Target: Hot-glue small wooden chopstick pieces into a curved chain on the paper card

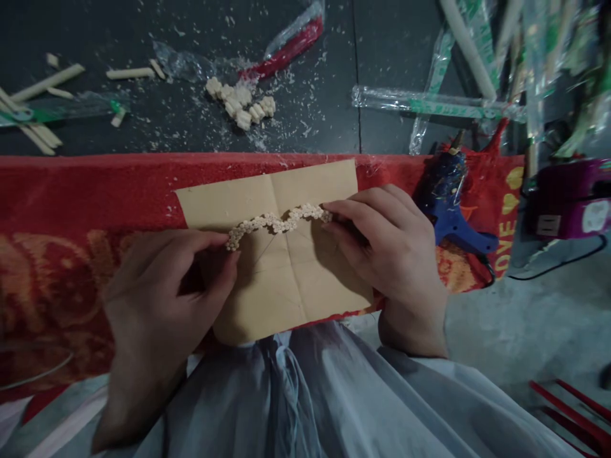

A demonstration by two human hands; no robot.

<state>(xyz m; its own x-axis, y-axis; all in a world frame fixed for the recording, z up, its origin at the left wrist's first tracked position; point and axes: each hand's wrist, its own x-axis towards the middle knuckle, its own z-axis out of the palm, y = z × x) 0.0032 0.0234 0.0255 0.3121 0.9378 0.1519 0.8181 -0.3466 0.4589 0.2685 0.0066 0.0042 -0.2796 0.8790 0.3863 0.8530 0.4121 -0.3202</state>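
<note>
A wavy strip of small cream flower-shaped pieces (279,222) stretches between my two hands above a creased tan sheet of paper (296,280). Its left end is pinched between the thumb and forefinger of my left hand (167,299). My right hand (386,242) grips the other end with its fingertips, which partly hide it. Faint pencil lines run across the paper, which lies on a red patterned cloth (71,210). To the right of my right hand lies a blue glue gun (446,197) with a stained nozzle.
Beyond the cloth, a dark table holds a pile of cream pieces (241,105), pale sticks (48,83), scattered crumbs and a red strip in clear plastic (286,51). Plastic-wrapped sticks (439,105) lie at upper right. A purple box (573,197) with a cord stands at the right.
</note>
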